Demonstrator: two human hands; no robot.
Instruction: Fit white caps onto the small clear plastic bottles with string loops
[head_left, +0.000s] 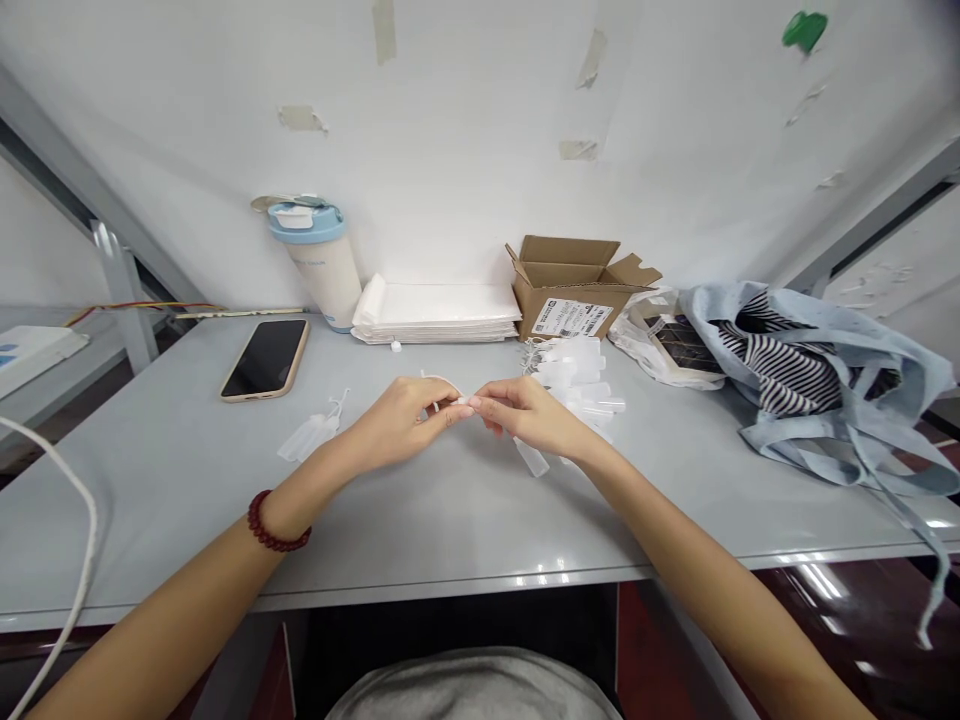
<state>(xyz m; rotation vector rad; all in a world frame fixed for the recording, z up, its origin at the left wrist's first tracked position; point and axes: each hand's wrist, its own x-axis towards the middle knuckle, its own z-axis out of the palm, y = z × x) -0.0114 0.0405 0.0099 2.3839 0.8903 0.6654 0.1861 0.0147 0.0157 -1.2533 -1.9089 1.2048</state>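
Head view: left hand (411, 415) and right hand (521, 412) pinch a small white piece (463, 400) between their fingertips (480, 404).

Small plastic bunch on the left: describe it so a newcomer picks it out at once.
On the grey table, find the black-screened phone lying toward the left. Nearer the person than the phone, just left of the left hand, lies a small bunch of frosted plastic pieces. It is much smaller than the similar pile beside the right hand.
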